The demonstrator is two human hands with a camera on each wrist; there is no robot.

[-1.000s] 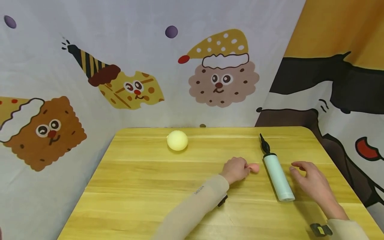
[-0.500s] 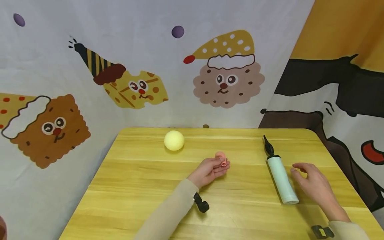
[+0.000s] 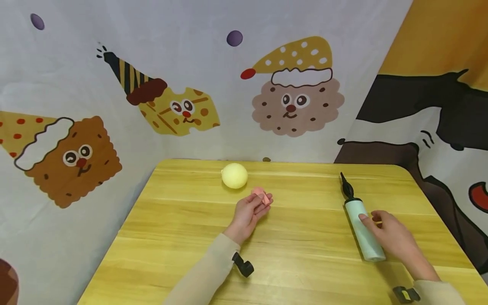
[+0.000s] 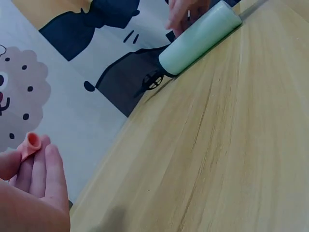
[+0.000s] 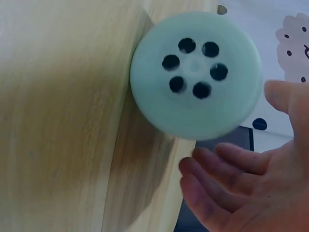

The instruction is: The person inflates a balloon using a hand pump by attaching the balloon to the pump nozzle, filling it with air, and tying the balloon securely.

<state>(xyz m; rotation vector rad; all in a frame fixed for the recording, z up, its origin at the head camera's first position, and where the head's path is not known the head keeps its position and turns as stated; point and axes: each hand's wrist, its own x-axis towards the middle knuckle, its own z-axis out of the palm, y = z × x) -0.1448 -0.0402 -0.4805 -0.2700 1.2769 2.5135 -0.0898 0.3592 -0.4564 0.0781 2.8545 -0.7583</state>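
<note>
Between thumb and fingers, my left hand (image 3: pixel 245 215) pinches a limp pink balloon (image 3: pixel 259 193). Its open neck (image 4: pixel 33 140) faces up in the left wrist view. A pale green hand pump (image 3: pixel 364 242) with a black nozzle (image 3: pixel 347 188) lies on the table to the right, nozzle pointing away from me. My right hand (image 3: pixel 396 237) is beside the pump with fingers relaxed, its thumb overlapping the barrel in the head view. The pump's end cap (image 5: pixel 195 116) has several dark holes in the right wrist view. A small inflated yellow balloon (image 3: pixel 234 176) lies behind my left hand.
The wooden table (image 3: pixel 305 262) ends at a cloth backdrop (image 3: pixel 236 106) printed with cartoon figures. Dark wrist devices, the left one (image 3: pixel 242 264) and the right one (image 3: pixel 406 294), sit at my cuffs.
My left hand has carried the pink balloon leftward from near the pump and turned so its neck shows. My right hand has moved slightly left, its thumb now over the pump.
</note>
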